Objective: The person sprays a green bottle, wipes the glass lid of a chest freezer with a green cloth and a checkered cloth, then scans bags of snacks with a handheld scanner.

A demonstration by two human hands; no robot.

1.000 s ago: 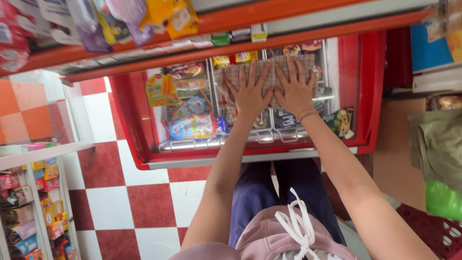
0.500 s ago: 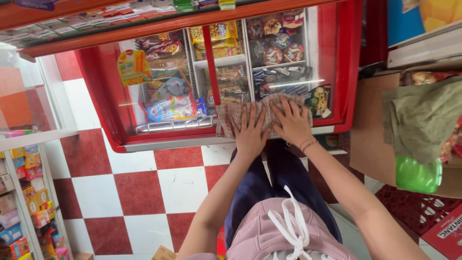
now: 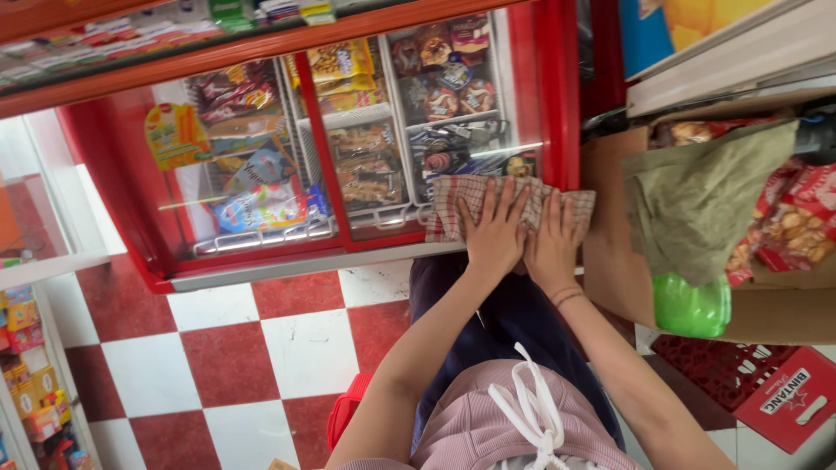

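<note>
On the freezer lid (image 3: 261, 174), both hands, left hand (image 3: 495, 233) and right hand (image 3: 555, 245), press flat, gripless, on a checked cloth (image 3: 453, 204).

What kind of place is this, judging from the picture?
Most likely a small shop. A red chest freezer with a glass lid holds packaged ice creams, snack packets fill a cardboard box, and both hands press a checked cloth on the lid.

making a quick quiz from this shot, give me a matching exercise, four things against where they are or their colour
Things:
1. checked cloth
2. green bottle
3. floor tiles
4. olive cloth

Descriptions:
a. red and white squares
b. draped over the cardboard box
c. under both hands on the freezer lid
d. hanging below the olive cloth, against the box

Pairs: 1-c, 2-d, 3-a, 4-b
</note>
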